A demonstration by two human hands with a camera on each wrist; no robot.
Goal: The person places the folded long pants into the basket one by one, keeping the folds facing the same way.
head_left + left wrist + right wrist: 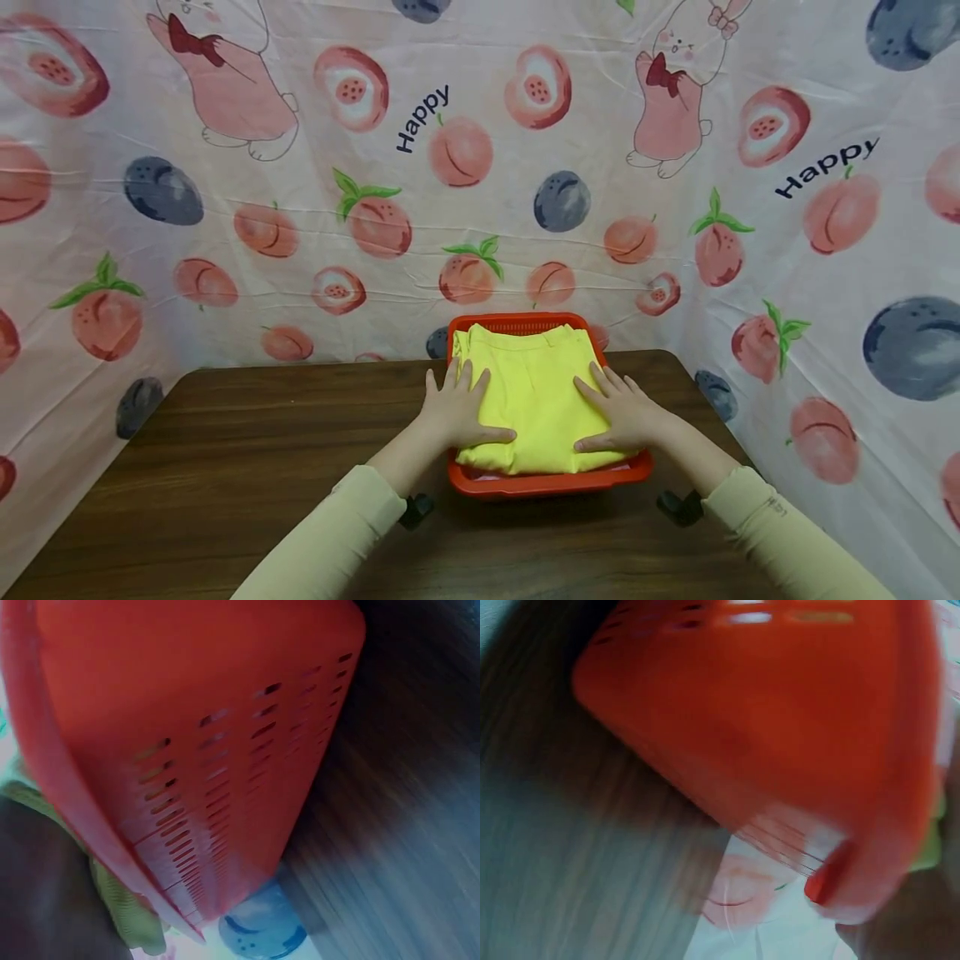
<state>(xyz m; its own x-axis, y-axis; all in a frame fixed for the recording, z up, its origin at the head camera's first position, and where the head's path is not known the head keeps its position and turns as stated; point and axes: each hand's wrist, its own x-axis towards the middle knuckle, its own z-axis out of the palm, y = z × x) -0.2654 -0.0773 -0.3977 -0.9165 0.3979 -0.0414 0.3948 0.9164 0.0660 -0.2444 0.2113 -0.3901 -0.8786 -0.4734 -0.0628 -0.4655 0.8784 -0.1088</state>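
A folded bright yellow garment (536, 375) with a waistband at its far end fills a red plastic basket (551, 483). My left hand (459, 412) rests on the garment's left side, fingers spread and thumb pointing inward. On the right side lies my right hand (618, 412), its fingers likewise spread flat over the cloth. In the left wrist view the slotted side wall of the basket (202, 750) fills most of the picture. The right wrist view shows the opposite wall of the basket (757, 727), blurred, with a bit of yellow cloth (928, 847) by its rim.
The basket stands on a dark wooden table (300, 450), toward its far right part. Behind and beside the table hangs a white curtain (495, 233) printed with peaches and rabbits. Dark wrist-worn devices (678, 507) show under both cuffs.
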